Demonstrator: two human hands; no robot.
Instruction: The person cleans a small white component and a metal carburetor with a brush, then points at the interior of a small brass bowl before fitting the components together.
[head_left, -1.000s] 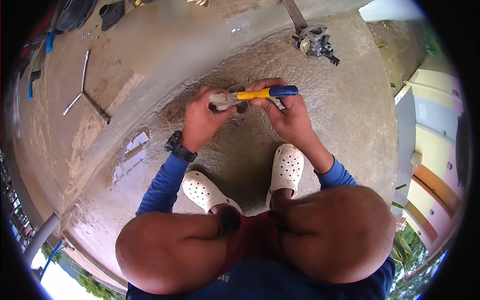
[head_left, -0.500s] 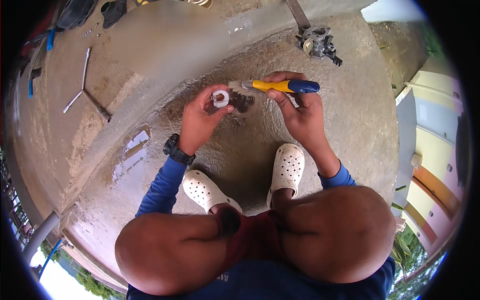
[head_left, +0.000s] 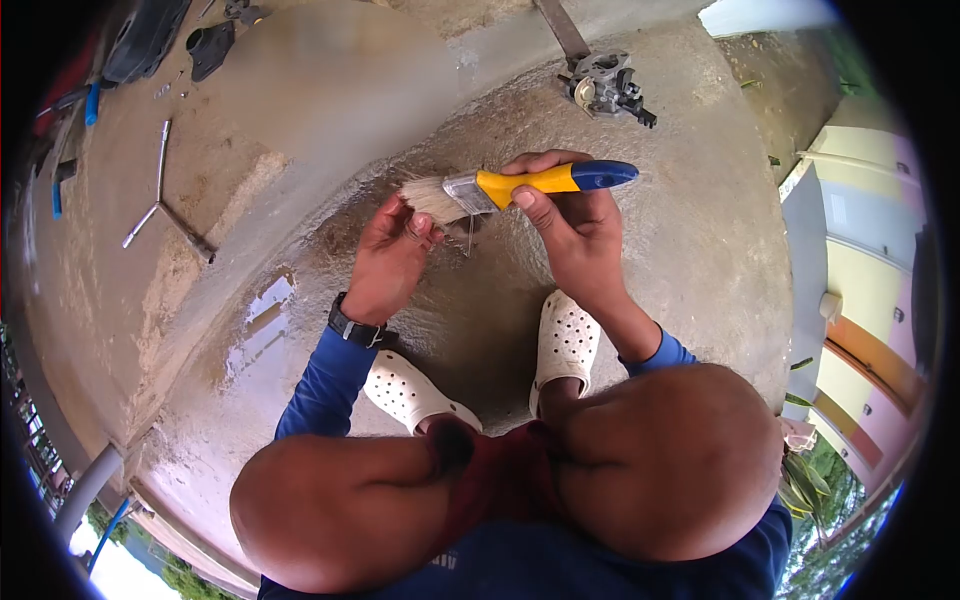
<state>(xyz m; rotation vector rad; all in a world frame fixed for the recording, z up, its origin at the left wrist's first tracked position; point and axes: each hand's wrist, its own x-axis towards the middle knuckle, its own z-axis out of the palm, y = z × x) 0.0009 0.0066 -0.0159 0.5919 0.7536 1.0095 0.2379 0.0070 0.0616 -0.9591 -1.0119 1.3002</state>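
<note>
My right hand [head_left: 580,225] grips a paintbrush [head_left: 535,183] by its yellow and blue handle, bristles pointing left. Wet, pale bristles lie over the fingertips of my left hand [head_left: 388,265], which wears a black wristwatch. Those left fingers are curled round the small white ring-shaped plastic part seen half a second earlier; the bristles now hide it. Thin drips of liquid hang below the brush's metal band. Beyond my hands, a metal carburetor [head_left: 605,85] rests on the wet concrete.
A Y-shaped socket wrench [head_left: 160,203] lies at left. A flat metal strip [head_left: 563,28] reaches the carburetor. Dark parts [head_left: 210,48] and blue-handled tools [head_left: 57,195] sit at upper left. My white clogs [head_left: 568,340] stand below my hands. A blurred patch covers the top.
The brush has moved left, from beside the white part to over my left fingertips, and the bristles now cover that part. The view has shifted slightly.
</note>
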